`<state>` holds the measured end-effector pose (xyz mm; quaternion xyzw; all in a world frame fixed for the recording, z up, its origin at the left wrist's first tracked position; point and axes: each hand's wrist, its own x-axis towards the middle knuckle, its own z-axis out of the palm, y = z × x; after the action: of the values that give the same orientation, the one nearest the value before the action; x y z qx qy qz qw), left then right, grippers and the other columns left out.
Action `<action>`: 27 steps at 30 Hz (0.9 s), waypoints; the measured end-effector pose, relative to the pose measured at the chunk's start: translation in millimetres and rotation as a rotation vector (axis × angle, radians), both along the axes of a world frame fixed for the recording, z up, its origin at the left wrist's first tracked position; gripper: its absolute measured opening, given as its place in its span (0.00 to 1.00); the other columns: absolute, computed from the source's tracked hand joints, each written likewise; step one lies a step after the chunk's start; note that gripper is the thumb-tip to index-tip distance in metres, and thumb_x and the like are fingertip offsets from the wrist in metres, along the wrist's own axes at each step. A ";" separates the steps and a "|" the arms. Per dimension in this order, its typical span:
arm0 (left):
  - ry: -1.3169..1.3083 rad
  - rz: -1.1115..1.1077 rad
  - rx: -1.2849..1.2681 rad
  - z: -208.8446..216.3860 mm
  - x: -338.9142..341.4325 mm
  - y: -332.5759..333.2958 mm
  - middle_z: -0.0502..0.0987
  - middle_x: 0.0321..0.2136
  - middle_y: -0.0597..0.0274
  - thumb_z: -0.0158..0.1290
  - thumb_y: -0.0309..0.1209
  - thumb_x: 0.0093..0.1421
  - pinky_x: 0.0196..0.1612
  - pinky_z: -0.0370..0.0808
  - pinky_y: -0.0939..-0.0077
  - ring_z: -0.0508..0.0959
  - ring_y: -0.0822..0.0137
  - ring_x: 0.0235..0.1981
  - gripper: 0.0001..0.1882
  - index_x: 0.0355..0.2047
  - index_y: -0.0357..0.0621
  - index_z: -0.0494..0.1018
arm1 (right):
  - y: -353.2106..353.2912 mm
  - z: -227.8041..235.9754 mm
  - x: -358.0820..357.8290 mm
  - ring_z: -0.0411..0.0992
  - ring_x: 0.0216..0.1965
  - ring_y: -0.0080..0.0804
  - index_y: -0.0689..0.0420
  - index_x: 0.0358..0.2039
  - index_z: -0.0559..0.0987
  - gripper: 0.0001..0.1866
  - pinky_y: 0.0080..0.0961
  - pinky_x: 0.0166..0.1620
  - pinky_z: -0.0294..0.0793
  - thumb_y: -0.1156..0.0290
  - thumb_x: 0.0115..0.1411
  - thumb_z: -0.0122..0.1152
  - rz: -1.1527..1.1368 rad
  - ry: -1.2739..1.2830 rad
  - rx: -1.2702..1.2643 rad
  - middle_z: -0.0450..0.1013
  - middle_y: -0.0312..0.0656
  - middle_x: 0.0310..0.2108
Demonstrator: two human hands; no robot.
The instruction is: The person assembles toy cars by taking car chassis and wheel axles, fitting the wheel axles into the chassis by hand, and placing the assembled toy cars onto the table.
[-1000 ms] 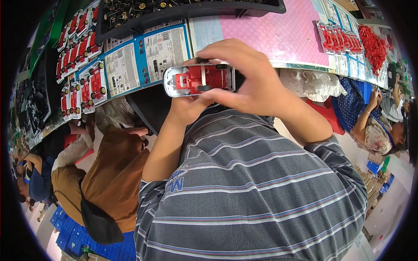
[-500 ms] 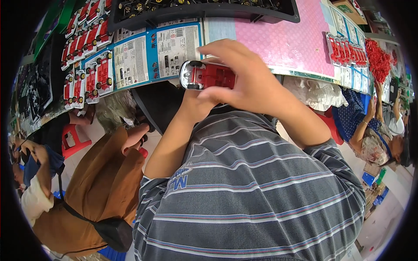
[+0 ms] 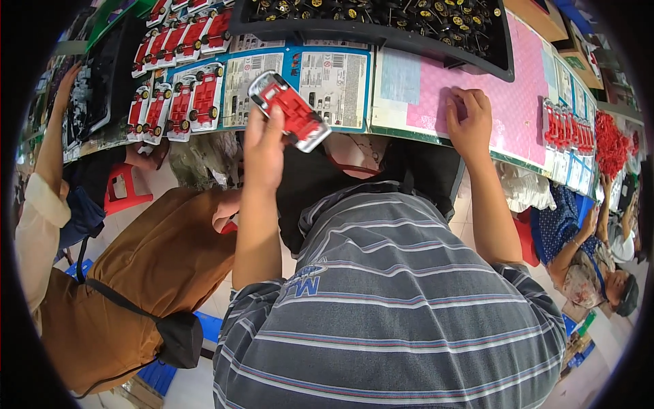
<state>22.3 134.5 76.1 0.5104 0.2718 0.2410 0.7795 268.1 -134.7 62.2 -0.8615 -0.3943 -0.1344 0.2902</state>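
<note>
My left hand (image 3: 263, 151) holds a toy car (image 3: 297, 117) by its side, thumb across it. The car is tilted, its red underside turned up and its white body showing around the edge. A dark wheel shows near its upper end; the other end is partly blurred. My right hand (image 3: 471, 126) is apart from the car, at the front of the pink sheet (image 3: 507, 112). Its fingers are loosely bent, with a gap to the thumb, and nothing shows in them. Left of the held car, several upturned toy cars (image 3: 206, 97) lie in rows.
A black tray (image 3: 381, 31) of small wheels, many with yellow hubs, stands at the back. Printed cards (image 3: 334, 92) cover the table's middle. Red car parts (image 3: 567, 129) stand in a row at the right, near a red heap (image 3: 615, 144). A person in brown (image 3: 136, 273) is at my left.
My right hand has let go of the car and moved right, over the pink sheet. My left hand has moved left with the car, which is now tilted. The view has shifted as well.
</note>
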 end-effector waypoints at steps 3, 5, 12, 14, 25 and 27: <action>0.320 0.080 0.389 -1.0 -1.7 43.2 0.79 0.40 0.58 0.47 0.39 0.72 0.46 0.73 0.73 0.77 0.69 0.40 0.17 0.49 0.36 0.71 | 0.5 -3.2 -1.7 0.72 0.38 0.47 0.60 0.39 0.81 0.11 0.37 0.44 0.72 0.76 0.53 0.65 -0.005 0.067 0.024 0.73 0.45 0.34; 0.483 0.127 0.600 7.2 1.5 52.9 0.80 0.39 0.47 0.47 0.40 0.71 0.48 0.73 0.64 0.79 0.56 0.41 0.19 0.49 0.34 0.71 | -0.5 -1.5 -2.9 0.72 0.38 0.47 0.61 0.38 0.81 0.11 0.37 0.44 0.72 0.75 0.53 0.65 -0.014 0.080 0.009 0.73 0.46 0.34; 0.781 0.183 0.802 9.4 1.9 62.7 0.78 0.42 0.35 0.47 0.45 0.69 0.52 0.71 0.53 0.77 0.38 0.47 0.25 0.48 0.29 0.72 | 0.5 -0.1 -1.3 0.72 0.38 0.47 0.62 0.37 0.81 0.10 0.38 0.43 0.72 0.75 0.53 0.66 -0.004 0.082 0.030 0.73 0.46 0.34; 0.798 0.243 0.958 16.9 -1.0 47.8 0.76 0.44 0.35 0.54 0.50 0.64 0.52 0.71 0.52 0.76 0.39 0.48 0.32 0.50 0.27 0.71 | 0.5 -0.4 -0.3 0.73 0.38 0.47 0.62 0.36 0.81 0.10 0.38 0.43 0.72 0.75 0.52 0.66 0.010 0.066 0.035 0.73 0.46 0.34; 0.875 0.440 1.242 11.4 -22.8 38.5 0.79 0.43 0.37 0.71 0.40 0.47 0.50 0.76 0.62 0.81 0.48 0.44 0.37 0.51 0.23 0.73 | -2.4 -1.8 1.3 0.73 0.38 0.49 0.61 0.35 0.81 0.10 0.39 0.43 0.73 0.74 0.51 0.66 -0.011 0.136 0.058 0.74 0.48 0.34; 0.896 0.439 1.256 8.4 -22.0 44.4 0.78 0.44 0.36 0.70 0.41 0.48 0.52 0.74 0.58 0.79 0.45 0.46 0.36 0.50 0.23 0.73 | -4.9 -2.4 0.9 0.73 0.38 0.49 0.61 0.35 0.81 0.10 0.39 0.42 0.73 0.74 0.51 0.66 -0.013 0.128 0.068 0.74 0.48 0.34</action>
<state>0.3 178.9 84.4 0.8368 0.4666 0.2691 0.0980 269.0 -139.6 59.7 -0.8606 -0.3645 -0.0940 0.3429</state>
